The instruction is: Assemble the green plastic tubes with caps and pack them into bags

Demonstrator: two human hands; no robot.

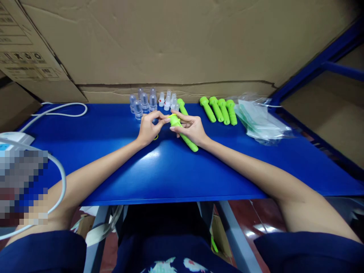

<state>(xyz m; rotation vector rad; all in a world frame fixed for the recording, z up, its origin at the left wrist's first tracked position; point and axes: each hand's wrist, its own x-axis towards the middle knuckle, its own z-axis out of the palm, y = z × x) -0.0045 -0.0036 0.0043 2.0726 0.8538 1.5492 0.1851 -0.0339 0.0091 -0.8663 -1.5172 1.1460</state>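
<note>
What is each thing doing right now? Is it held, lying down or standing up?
Green flashlight body: held in right hand, lower end resting on the blue table.
Left hand: fingertips pinching its top end.
Four green bodies: lying side by side, untouched.
Clear caps: standing upright in a cluster.
Plastic bags: lying piled flat.
White cable: lying loose.

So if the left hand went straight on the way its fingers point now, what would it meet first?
The left hand points right, so it would probably meet first the head of the green flashlight at its fingertips, which the right hand holds over the blue table.
</note>
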